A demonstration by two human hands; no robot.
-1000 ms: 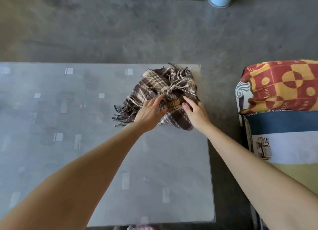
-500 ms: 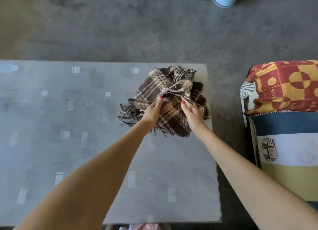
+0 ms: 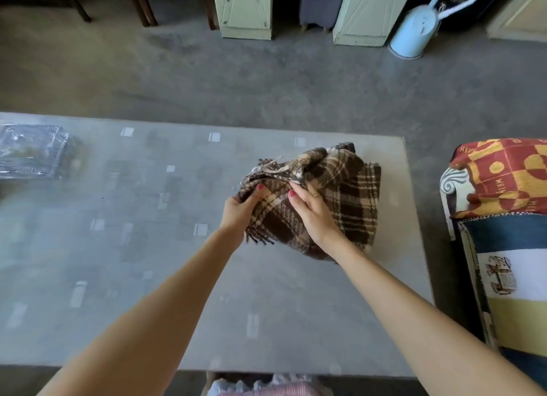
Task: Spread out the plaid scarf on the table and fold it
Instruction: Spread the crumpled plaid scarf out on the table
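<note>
Grey tabletop (image 3: 148, 277) carries everything. Plaid scarf (image 3: 340, 200) is bunched in a heap toward its far right corner, mostly right of and beyond both grips, fringe hanging just below the left one. Left hand (image 3: 241, 209) grip clamped on the scarf's left fold; right hand (image 3: 313, 212) grip pinching cloth at the middle, near the left.

1. The plaid scarf (image 3: 340, 194) lies bunched on the grey counter (image 3: 177, 277), near its far right corner.
2. The left hand (image 3: 241, 207) grips the scarf's left side.
3. The right hand (image 3: 315, 213) pinches a fold on top.
</note>
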